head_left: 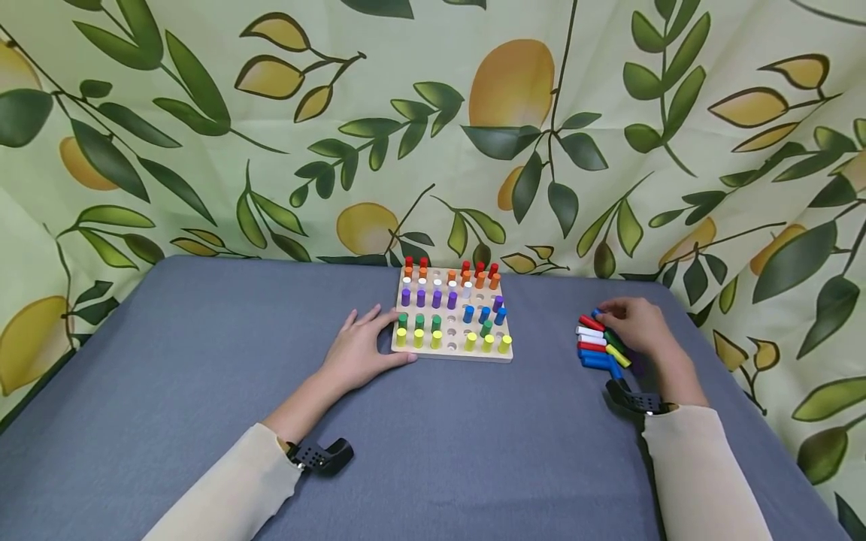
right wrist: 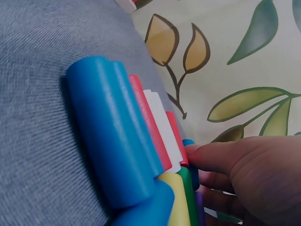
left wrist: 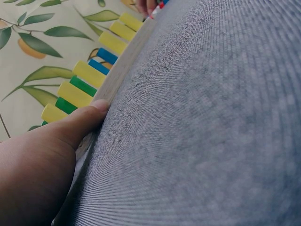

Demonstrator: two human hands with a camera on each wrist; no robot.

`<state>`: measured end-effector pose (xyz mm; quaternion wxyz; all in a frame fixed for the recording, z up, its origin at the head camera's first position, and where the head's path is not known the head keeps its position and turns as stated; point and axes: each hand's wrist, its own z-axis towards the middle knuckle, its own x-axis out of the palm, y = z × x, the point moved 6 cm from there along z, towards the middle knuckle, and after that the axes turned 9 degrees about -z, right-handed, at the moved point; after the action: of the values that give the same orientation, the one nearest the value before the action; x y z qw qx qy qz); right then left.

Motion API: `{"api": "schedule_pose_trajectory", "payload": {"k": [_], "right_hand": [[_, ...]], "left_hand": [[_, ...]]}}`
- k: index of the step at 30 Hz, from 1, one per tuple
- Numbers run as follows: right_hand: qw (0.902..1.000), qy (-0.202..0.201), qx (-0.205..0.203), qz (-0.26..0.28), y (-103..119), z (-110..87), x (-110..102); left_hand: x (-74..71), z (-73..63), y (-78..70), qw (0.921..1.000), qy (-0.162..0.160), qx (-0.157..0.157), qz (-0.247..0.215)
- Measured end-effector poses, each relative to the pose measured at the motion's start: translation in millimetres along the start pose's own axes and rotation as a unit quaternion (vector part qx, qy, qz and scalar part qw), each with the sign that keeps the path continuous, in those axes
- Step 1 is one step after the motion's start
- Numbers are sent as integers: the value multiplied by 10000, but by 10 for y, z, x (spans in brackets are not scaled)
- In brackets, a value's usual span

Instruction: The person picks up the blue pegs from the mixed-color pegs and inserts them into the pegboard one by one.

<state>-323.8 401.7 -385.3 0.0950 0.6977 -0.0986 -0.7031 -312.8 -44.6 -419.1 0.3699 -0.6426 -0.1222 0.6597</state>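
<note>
Left grip [head_left: 361, 349] touches pegboard [head_left: 467, 357] edge; right grip [head_left: 636, 324], well apart, pinches blue peg [head_left: 596, 312].

Leaf-print cloth [head_left: 419, 52] behind grey table [head_left: 473, 451]

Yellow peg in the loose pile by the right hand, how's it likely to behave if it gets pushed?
The yellow peg would probably roll sideways, since its side is rounded, though the blue peg and green peg flanking it may block that. It is likely stiff, its outline being straight. The woven cloth might slow it slightly.
</note>
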Motion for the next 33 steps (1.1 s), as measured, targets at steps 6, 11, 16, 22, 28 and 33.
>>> {"api": "schedule_pose_trajectory", "payload": {"k": [6, 11, 16, 22, 28, 33], "right_hand": [[9998, 55, 22, 196, 48, 2, -44], [9996, 123, -154, 213, 141, 17, -103], [9990, 95, -359, 265, 258, 10, -147], [9968, -68, -599, 526, 427, -26, -194], [9948, -104, -616, 801, 591, -52, -241], [9912, -174, -881, 971, 751, -93, -314]], "left_hand": [[-1, 6, -4, 10000, -5, -12, -24], [-12, 3, -2, 10000, -27, -27, -22], [-9, -1, -3, 10000, -5, -14, -23], [8, -4, 15, 10000, 7, -50, -7], [12, -8, 29, 9999, 44, -102, -28], [4, 0, 13, 9999, 5, -106, -39]]}}
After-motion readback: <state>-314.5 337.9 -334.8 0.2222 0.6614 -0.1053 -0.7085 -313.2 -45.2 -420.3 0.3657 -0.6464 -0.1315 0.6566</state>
